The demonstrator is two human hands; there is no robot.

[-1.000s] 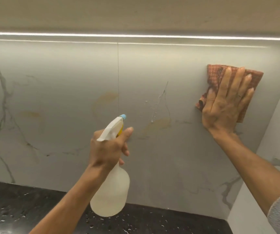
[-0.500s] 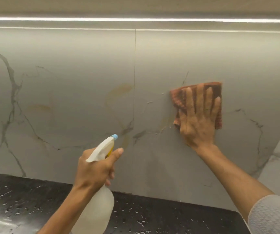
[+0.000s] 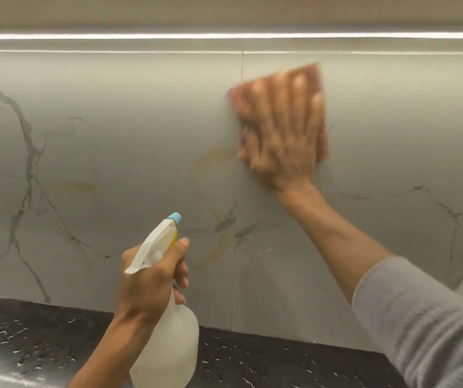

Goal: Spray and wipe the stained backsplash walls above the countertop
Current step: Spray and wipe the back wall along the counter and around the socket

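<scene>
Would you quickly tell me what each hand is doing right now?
Left hand: closed around the spray bottle.
Right hand: open, fingers spread flat, pressing the cloth against the backsplash.

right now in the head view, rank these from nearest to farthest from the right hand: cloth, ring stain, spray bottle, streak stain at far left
1. Cloth: pressed under the right hand, blurred.
2. Ring stain: just left of the hand, on the backsplash.
3. Spray bottle: lower left, held in the left hand.
4. Streak stain: far left.
</scene>
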